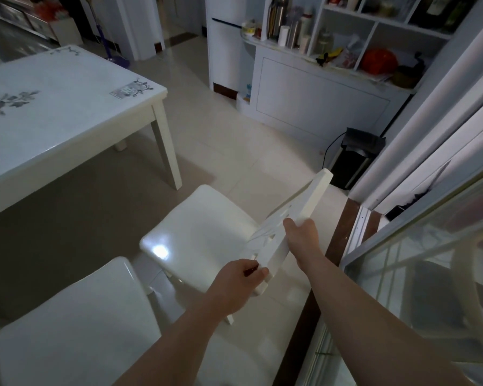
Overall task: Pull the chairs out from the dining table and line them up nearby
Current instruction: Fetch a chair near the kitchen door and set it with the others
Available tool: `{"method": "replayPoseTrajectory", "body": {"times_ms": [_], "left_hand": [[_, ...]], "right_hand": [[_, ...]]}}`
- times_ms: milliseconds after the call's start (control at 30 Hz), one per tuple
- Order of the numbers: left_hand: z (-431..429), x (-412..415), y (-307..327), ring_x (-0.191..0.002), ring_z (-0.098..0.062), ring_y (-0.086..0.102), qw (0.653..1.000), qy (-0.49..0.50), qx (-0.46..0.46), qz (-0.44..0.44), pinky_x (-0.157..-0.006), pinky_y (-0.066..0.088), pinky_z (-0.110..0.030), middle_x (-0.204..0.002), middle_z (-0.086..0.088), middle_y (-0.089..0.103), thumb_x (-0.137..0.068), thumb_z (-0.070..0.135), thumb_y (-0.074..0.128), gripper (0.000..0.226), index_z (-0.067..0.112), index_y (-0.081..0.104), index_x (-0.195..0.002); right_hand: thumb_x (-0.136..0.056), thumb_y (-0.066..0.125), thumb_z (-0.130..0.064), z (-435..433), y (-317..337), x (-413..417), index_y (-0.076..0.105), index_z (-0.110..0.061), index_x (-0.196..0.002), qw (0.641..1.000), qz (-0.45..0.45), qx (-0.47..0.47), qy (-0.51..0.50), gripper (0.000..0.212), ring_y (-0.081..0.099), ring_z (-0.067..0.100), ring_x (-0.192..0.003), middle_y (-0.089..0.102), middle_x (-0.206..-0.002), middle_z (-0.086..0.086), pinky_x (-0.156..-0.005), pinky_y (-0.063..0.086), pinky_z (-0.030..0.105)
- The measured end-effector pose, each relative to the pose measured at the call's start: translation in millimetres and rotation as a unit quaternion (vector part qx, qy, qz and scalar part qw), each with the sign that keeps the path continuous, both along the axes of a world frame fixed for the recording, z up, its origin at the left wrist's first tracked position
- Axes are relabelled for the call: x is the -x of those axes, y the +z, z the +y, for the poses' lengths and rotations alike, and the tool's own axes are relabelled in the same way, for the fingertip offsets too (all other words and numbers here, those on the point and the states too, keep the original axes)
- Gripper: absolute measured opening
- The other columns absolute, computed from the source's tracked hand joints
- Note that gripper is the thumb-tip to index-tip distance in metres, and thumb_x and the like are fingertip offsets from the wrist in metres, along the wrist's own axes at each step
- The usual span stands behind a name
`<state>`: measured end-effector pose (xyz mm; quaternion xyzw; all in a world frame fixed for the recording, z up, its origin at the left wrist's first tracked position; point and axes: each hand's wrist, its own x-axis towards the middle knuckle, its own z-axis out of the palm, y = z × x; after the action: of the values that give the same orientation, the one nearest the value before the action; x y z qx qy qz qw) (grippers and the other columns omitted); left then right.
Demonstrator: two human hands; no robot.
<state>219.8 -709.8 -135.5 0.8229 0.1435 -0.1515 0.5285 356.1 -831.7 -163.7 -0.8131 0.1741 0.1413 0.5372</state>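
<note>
Your left hand (pixel 239 282) and right hand (pixel 301 232) each close their grip on the backrest of a glossy white chair (pixel 195 227), well clear of the table (pixel 67 129).

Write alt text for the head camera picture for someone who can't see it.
Both hands, the left hand and the right hand, grip the backrest of a white chair standing clear of the white dining table. A second white chair stands beside it, nearer the camera.
</note>
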Motion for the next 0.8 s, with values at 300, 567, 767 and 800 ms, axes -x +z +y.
{"method": "replayPoseTrajectory", "body": {"times_ms": [300,567,767,800], "left_hand": [[39.7,48.5,13.0,-0.065,-0.021,0.04,0.996,0.031,-0.081,-0.036,-0.068,0.032,-0.031,-0.063,-0.004,0.039,-0.093,0.027,0.053,0.036,0.013,0.041,-0.061],[91.4,150.4,36.7,-0.086,-0.016,0.042,0.989,0.051,-0.126,-0.054,-0.076,0.028,-0.024,-0.091,-0.001,0.042,-0.095,0.032,0.048,0.037,0.032,0.028,-0.064],[139.8,234.8,40.0,-0.071,-0.026,0.046,0.993,0.059,-0.091,-0.052,-0.07,0.039,-0.034,-0.076,-0.017,0.046,-0.093,0.031,0.051,0.03,0.007,0.052,-0.075],[147.2,251.4,37.2,-0.067,-0.019,0.041,0.993,0.057,-0.087,-0.055,-0.064,0.035,-0.03,-0.072,-0.009,0.041,-0.093,0.031,0.051,0.029,0.013,0.045,-0.071]], "right_hand": [[-0.087,0.054,-0.035,18.7,7.2,59.7,0.056,-0.002,-0.118,0.999,0.013,0.043,-0.018,0.046,0.06,0.027,-0.084,0.063,-0.102,0.01,-0.074,0.051,0.036],[-0.089,0.051,-0.037,46.8,23.6,177.1,0.062,0.0,-0.093,0.998,0.002,0.064,-0.007,0.038,0.05,0.019,-0.062,0.058,-0.078,0.008,-0.049,0.032,0.026],[-0.081,0.057,-0.052,83.2,19.0,264.8,0.064,-0.002,-0.09,0.997,0.068,0.029,0.0,0.051,0.053,0.02,-0.056,0.057,-0.068,0.007,-0.053,0.041,0.028],[-0.08,0.06,-0.049,91.7,19.5,281.9,0.065,-0.001,-0.092,0.997,0.078,0.011,0.01,0.049,0.053,0.021,-0.055,0.056,-0.066,0.006,-0.053,0.043,0.03]]}}
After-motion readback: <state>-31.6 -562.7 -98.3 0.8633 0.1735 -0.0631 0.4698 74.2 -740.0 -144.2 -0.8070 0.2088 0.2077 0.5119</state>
